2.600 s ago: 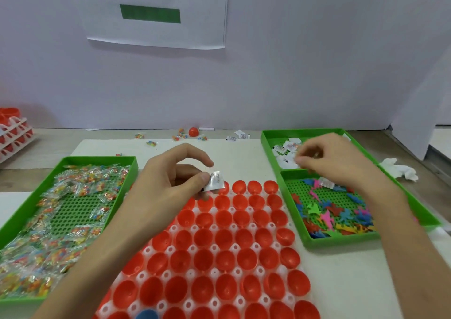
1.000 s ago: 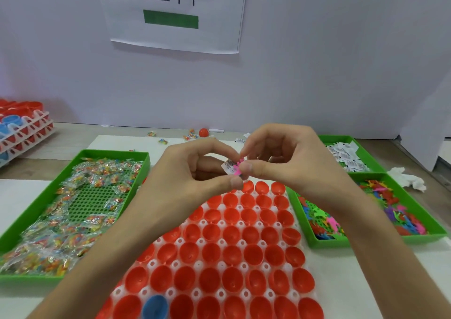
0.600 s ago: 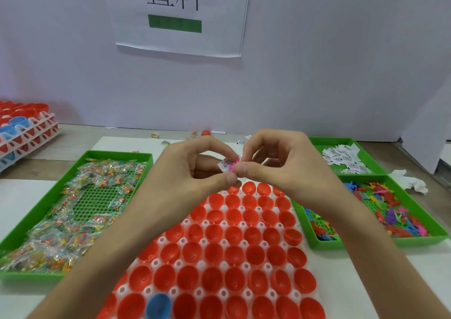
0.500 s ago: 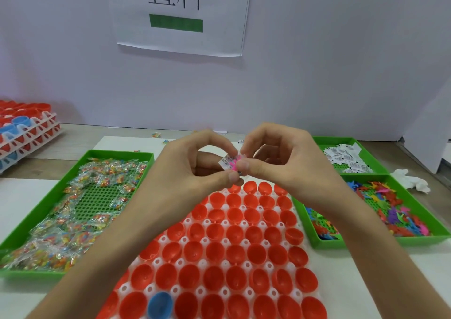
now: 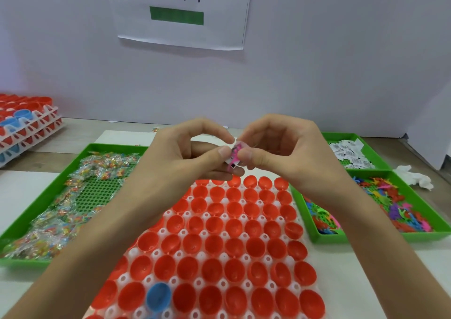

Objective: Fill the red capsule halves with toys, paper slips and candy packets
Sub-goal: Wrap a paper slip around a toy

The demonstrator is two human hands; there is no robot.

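Just above the far rows of red halves [image 5: 234, 226], a pink toy [image 5: 236, 148] and a printed slip [image 5: 232, 164] are pressed together and pinched from both sides. The left hand [image 5: 180, 159] grips them with thumb and curled fingers, the right hand [image 5: 280, 152] with thumb and forefinger. Whether a packet is in that bundle too cannot be told. The halves sit open side up in a white rack [image 5: 199, 255], with one blue half [image 5: 158, 296] near the front.

Left of the rack is a green tray [image 5: 46, 201] of candy packets [image 5: 56, 223]. On the right, a slip tray [image 5: 341, 135] lies behind a toy tray [image 5: 317, 238] of coloured toys [image 5: 395, 211]. All of this rests on a white sheet [image 5: 22, 192] over a wooden bench [image 5: 80, 133]. A crumpled tissue [image 5: 415, 179] lies by the toy tray, and stacked racks [image 5: 29, 126] stand at the far left. On the pale wall behind hangs a sign [image 5: 183, 13] with black characters and a green bar.

A few seconds earlier the hands were apart: the left held a small packet over the rack and the right was at the slip tray. They have since met, and over the last half second they stay joined, with the bundle turned more edge-on between the thumbs.
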